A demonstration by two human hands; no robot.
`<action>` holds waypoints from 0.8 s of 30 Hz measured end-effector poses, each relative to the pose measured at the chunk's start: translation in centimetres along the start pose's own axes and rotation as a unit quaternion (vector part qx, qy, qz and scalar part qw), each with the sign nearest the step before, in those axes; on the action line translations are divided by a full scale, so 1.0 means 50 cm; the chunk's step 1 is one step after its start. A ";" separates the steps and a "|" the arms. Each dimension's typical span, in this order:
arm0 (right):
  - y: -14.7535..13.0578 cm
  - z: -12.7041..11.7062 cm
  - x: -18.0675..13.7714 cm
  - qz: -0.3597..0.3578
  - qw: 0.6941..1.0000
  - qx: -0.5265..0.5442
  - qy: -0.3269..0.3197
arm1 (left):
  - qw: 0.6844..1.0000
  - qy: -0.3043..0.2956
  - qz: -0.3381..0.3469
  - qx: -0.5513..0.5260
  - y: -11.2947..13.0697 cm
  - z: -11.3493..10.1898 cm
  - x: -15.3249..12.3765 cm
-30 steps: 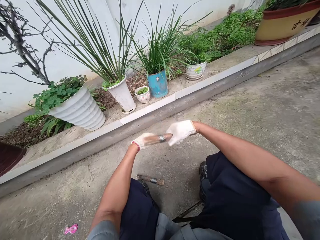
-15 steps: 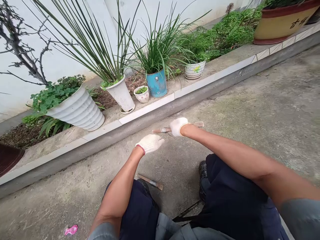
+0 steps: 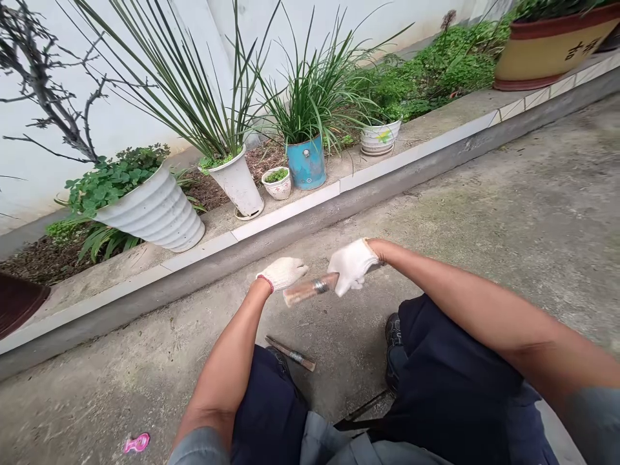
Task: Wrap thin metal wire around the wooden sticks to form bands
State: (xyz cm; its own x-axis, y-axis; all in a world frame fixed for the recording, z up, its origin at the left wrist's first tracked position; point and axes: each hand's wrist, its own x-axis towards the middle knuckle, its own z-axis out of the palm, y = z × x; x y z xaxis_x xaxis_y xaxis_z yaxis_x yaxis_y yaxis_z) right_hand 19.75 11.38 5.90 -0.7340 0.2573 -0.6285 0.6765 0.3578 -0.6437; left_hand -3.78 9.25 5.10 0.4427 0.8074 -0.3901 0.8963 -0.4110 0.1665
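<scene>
My right hand [image 3: 352, 265], in a white knit glove, is closed around one end of a paintbrush [image 3: 303, 292]. The brush has a silvery band, and its broad, pale-tipped end points left. My left hand [image 3: 285, 272], gloved as well, is just above that broad end, apart from the right hand. Its fingers are drawn together in a pinch, and what they hold, if anything, is hidden. On the concrete by my left shoe lies a second brush [image 3: 290, 353] with a similar band.
A tiled ledge [image 3: 285, 210] crosses in front of me. On it stand a ribbed white pot [image 3: 157, 210], a tall white pot [image 3: 239, 187], a small pot [image 3: 278, 186], a blue bucket [image 3: 307, 169] and a yellow planter [image 3: 547, 55]. A pink object [image 3: 136, 442] lies on the ground.
The right hand has turned, and the brush it holds is lifted nearer to me, its broad end tilted down to the left. The left hand has shifted slightly left.
</scene>
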 end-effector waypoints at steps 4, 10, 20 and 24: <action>0.009 0.014 0.050 0.097 0.983 -0.156 -0.018 | 0.998 0.020 -0.008 0.055 0.018 0.007 0.004; 0.012 -0.011 0.086 0.230 0.917 -0.262 0.195 | 0.998 -0.001 -0.015 0.055 0.053 0.019 -0.004; -0.007 -0.047 0.027 0.100 0.928 -0.111 0.341 | 0.999 -0.012 0.004 -0.042 0.054 0.010 -0.026; -0.011 -0.032 -0.003 0.000 0.958 -0.011 0.287 | 0.998 -0.031 -0.020 -0.044 0.029 0.012 -0.022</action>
State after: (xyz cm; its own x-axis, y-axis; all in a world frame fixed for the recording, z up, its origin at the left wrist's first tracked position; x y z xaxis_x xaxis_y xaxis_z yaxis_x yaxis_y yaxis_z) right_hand 19.40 12.57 7.05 -0.6503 0.7058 -0.2809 0.6793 0.3746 -0.6311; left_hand -2.97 7.51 5.23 0.4057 0.7936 -0.4535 0.9136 -0.3377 0.2264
